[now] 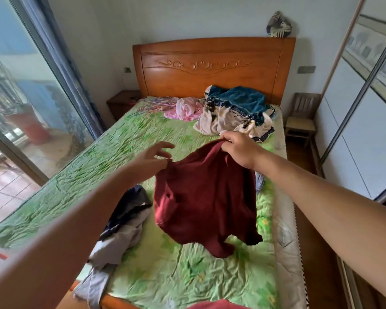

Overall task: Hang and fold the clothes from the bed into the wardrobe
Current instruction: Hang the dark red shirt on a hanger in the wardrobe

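Arms both reach fwd over the bed (120, 152). R hand (239, 150) is knuckles-up, fingers curled tight round a bunched top edge of the maroon garment (205, 197). L hand (152, 161), a bit motion-blurred, pinches the opposite corner w/ thumb and a fingertip, its other fingers fanned out above. The garment hangs between the two hands over the near-right part of the mattress, its lower folds touching the sheet.

Fabric looks soft, matte, knit-like, w/ deep drapes. The sheet is thin, crinkled, green w/ a leaf-and-flower print; a quilted white mattress edge shows on the right.

Left of the garment lies a heap of dark and grey clothes (123, 224), spilling over the foot of the bed. Near the carved wooden headboard (210, 65): a crumpled pink garment (186, 108), a teal-and-cream blanket (236, 110), and thin hangers (156, 103) further left. The sliding-door wardrobe (354, 130) fills the right wall, a wooden chair (301, 117) beside it. A glass door (20, 97) runs along the left; a nightstand (123, 103) stands in that corner.
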